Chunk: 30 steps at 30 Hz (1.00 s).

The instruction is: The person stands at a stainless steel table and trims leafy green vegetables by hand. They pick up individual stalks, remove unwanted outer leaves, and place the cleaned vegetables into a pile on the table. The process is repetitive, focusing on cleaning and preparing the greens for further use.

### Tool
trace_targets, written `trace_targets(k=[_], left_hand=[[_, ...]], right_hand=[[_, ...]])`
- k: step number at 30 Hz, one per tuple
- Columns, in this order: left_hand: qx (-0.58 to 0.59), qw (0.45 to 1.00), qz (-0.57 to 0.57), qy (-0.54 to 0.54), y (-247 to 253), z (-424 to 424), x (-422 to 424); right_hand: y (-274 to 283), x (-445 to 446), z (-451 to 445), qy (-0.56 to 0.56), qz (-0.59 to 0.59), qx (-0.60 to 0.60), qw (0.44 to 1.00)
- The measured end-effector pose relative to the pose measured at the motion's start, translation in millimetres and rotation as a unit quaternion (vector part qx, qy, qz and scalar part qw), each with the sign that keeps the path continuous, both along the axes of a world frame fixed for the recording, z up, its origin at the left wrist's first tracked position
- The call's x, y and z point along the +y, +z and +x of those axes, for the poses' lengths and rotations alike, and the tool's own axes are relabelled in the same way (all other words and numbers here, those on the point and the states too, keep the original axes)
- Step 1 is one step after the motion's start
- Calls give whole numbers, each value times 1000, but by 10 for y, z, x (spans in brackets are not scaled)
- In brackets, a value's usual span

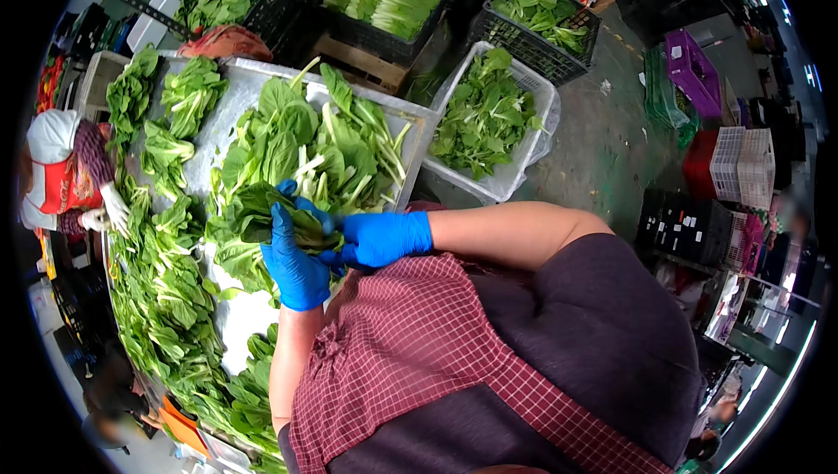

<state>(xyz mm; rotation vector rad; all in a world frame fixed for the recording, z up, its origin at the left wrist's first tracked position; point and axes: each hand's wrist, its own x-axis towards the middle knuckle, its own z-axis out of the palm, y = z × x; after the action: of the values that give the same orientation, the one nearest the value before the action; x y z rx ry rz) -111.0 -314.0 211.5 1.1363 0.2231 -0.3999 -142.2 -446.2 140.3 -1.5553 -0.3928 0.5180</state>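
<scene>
My left hand (294, 264), in a blue glove, has its thumb and fingers around a dark green leafy vegetable head (258, 209). At that head's stem end is my right hand (386, 238), also blue-gloved, with its fingers curled and partly hidden; whether it holds a tool I cannot tell. Beneath and beyond both hands, loose leafy greens (281, 127) with pale stems are heaped on a metal table (239, 84). More greens (170, 291) form a long pile along the table's far side.
A white plastic crate (542, 91) of loose leaves stands beside the table on the right. Black crates (524, 48) of greens stand behind. Across the table, a co-worker's white-gloved hands (114, 209) are at the pile. A purple crate (694, 74) lies farther right.
</scene>
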Motion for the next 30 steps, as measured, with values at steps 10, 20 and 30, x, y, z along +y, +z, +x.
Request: trace_targets(k=[10, 20, 30], left_hand=[[109, 979, -56, -164, -135, 183, -452], [196, 936, 41, -288, -597, -79, -2017], [4, 919, 150, -365, -557, -89, -2280]], right_hand=[[99, -532, -155, 17, -260, -129, 957], [55, -2147, -1118, -179, -304, -28, 935], [-2378, -3377, -1637, -249, -499, 1, 830]])
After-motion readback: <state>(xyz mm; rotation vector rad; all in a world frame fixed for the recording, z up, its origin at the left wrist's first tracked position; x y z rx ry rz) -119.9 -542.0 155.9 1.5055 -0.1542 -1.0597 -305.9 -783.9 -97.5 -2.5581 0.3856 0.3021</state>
